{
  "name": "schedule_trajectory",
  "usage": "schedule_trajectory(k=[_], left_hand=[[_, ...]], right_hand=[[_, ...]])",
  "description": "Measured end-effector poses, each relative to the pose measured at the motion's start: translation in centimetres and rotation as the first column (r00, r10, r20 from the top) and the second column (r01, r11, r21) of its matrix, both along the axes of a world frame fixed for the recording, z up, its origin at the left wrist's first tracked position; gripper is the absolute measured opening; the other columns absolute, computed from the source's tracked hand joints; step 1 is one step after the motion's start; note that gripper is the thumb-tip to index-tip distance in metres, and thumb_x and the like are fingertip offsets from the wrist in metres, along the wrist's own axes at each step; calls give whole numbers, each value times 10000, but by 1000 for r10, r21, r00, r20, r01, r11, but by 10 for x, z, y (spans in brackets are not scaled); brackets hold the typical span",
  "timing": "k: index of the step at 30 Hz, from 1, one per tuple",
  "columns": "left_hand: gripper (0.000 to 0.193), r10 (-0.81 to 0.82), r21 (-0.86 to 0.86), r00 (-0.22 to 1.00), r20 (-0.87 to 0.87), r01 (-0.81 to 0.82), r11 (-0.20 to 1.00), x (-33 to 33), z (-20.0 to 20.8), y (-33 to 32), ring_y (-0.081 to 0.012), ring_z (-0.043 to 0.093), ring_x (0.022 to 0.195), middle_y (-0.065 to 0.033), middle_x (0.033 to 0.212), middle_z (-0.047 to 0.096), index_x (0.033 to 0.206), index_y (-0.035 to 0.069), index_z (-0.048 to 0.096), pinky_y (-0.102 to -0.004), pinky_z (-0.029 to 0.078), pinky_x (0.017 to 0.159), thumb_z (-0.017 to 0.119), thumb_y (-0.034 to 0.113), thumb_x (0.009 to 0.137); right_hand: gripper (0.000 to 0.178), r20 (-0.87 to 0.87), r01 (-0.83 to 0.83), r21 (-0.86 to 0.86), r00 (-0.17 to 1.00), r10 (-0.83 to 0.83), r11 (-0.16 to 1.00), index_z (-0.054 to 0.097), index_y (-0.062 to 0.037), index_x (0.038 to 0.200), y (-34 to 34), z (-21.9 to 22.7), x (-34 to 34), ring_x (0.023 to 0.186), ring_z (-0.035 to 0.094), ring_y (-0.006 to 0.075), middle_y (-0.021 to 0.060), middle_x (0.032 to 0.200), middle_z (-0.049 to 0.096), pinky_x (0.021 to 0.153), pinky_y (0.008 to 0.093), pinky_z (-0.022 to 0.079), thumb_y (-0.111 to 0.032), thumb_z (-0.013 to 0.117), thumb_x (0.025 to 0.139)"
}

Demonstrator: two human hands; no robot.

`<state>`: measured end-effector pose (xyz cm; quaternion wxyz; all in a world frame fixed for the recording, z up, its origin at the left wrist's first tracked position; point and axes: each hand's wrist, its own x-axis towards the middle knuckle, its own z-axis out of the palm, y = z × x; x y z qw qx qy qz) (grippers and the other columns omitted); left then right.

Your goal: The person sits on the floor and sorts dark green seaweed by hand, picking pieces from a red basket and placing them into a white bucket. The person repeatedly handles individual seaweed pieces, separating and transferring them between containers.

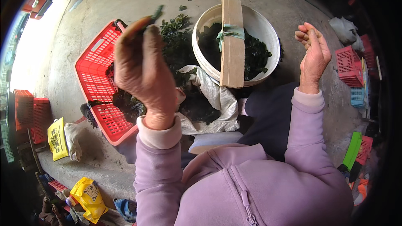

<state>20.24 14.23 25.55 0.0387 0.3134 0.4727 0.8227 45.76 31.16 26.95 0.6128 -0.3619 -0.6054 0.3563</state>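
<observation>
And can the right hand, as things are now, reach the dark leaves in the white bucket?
Probably yes: the right hand is raised beside the white bucket, and dark leaves lie uncovered to the right of the brown board that spans it.

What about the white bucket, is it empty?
No, dark green leaves lie inside the white bucket, showing on both sides of the board across its rim.

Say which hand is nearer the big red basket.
Left. The left hand is raised by the red basket, overlapping its right side in view; the right hand is well away, right of the white bucket.
</observation>
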Motion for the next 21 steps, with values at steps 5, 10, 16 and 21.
schedule_trajectory(k=[5, 10, 16, 21], left_hand=[[370, -391, -538, 917, 75, 367, 759, 74, -41, 39, -332, 575, 889, -209, 986, 561, 1060, -71, 538, -382, 449, 790, 674, 127, 778], [208, -220, -518, 961, 169, 277, 810, 45, -98, -18, -137, 625, 829, -113, 917, 660, 1032, -71, 599, -241, 496, 750, 585, 54, 866], [186, 102, -806, 989, 106, 25, 591, -83, -140, -109, -136, 594, 605, -93, 678, 645, 821, -12, 678, -262, 472, 597, 611, 162, 820], [344, -71, -967, 997, 28, 10, -254, -168, -197, -158, -322, 646, 860, -184, 852, 666, 869, 40, 693, -393, 495, 775, 649, 349, 724]], right_hand=[[201, -9, 27, -103, 1000, -28, 994, 630, 37, 996, 4, -8, -6, 713, 622, 149, 111, 869, 650, 682, 254, 513, -107, 522, 907], [197, 69, 24, 21, 997, -25, 999, 644, 34, 983, -4, -9, -21, 700, 616, 137, 90, 832, 653, 687, 249, 512, -106, 530, 905], [183, 164, -261, 142, 957, 237, 955, 635, 35, 997, -54, -8, -64, 685, 584, 113, 61, 792, 626, 668, 233, 494, -53, 500, 912], [136, 418, -599, 47, 738, 530, 799, 599, 56, 954, -105, -19, -89, 634, 549, 119, 75, 727, 584, 599, 228, 460, 21, 482, 893]])
